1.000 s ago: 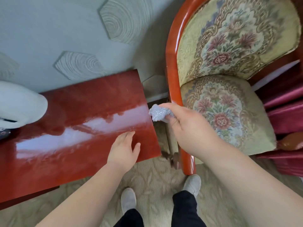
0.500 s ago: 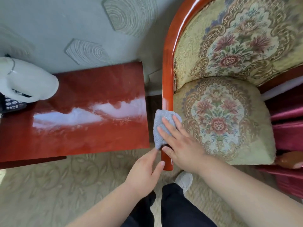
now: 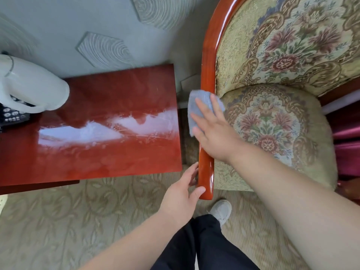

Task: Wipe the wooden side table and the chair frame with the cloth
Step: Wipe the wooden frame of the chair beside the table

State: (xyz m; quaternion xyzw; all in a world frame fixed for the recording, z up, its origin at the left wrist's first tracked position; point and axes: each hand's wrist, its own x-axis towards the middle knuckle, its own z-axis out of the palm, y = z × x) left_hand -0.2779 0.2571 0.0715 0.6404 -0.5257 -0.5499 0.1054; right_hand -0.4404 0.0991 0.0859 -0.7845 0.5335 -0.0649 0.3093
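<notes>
A glossy red-brown side table (image 3: 101, 152) stands at the left, with a bright glare stripe across its top. To its right rises the curved red wooden chair frame (image 3: 208, 65) around floral upholstery. A light blue cloth (image 3: 194, 106) lies on the frame's arm. My right hand (image 3: 212, 131) presses it flat there with straight, spread fingers. My left hand (image 3: 183, 193) holds the lower end of the same arm, thumb on its front and fingers behind it.
A white kettle (image 3: 33, 88) and a dark telephone keypad (image 3: 11, 115) sit on the table's left end. A patterned wall is behind. Patterned carpet (image 3: 78, 221) covers the floor, with my legs and a shoe (image 3: 222, 209) below. Dark red fabric (image 3: 346, 137) lies right of the chair.
My right hand moved from gripping the bunched cloth to pressing it flat, sliding up the chair arm. My left hand left the table top and took hold of the arm's lower end.
</notes>
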